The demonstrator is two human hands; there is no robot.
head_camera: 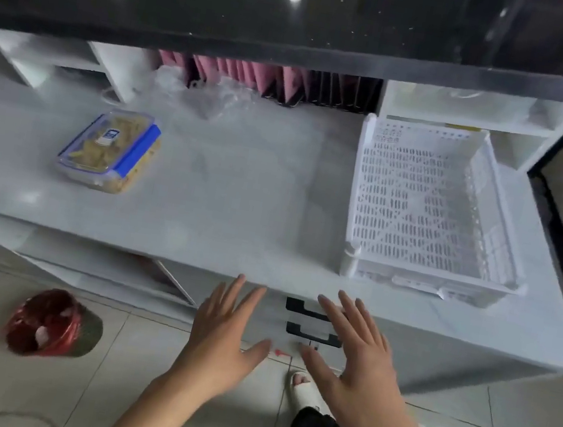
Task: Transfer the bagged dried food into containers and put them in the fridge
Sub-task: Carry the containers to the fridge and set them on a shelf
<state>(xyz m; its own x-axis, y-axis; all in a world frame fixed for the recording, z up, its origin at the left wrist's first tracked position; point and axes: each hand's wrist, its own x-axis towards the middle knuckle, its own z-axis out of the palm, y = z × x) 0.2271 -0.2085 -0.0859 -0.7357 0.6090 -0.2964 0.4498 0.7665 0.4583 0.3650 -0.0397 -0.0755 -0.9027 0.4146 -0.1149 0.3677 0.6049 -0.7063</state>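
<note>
Nearest the camera, the left hand [225, 338] and the right hand [356, 360] are held palm-down side by side in front of the counter, fingers straight and spread, nothing grasped by either. Below them a foot in a pale sandal [304, 388] is seen on the tiled floor, and a bin lined with a red bag [49, 323] is set on the floor to the left. Just beyond the fingertips, two black drawer handles [310, 322] are visible on the counter's front. On the white countertop [239, 187], the clear container [110, 149] with blue clasps is placed at the left, lid on, filled with tan dried food. A white perforated basket [430, 208] is set well apart at the right. Farther back, a crumpled clear plastic bag [213, 97] is laid near the pink folders [251, 74] under the dark upper ledge [306, 12].
</note>
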